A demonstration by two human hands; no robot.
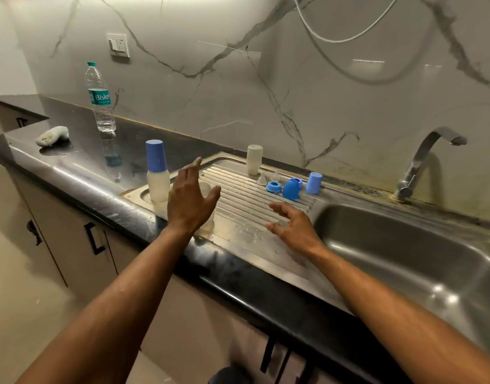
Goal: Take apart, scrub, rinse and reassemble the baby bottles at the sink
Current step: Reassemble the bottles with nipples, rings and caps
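Both hands hover over the ribbed drainboard (238, 195) with fingers spread and holding nothing: the left hand (189, 198) near its left end, in front of a partly hidden translucent bottle body (207, 206), the right hand (290, 224) by the front edge next to the sink basin (404, 245). A capped baby bottle (157, 173) stands at the drainboard's left corner. An uncapped bottle body (254, 159) stands at the back edge, with two clear nipples (268, 177), a blue ring (274, 187) and two blue caps (302, 185) along that edge toward the basin.
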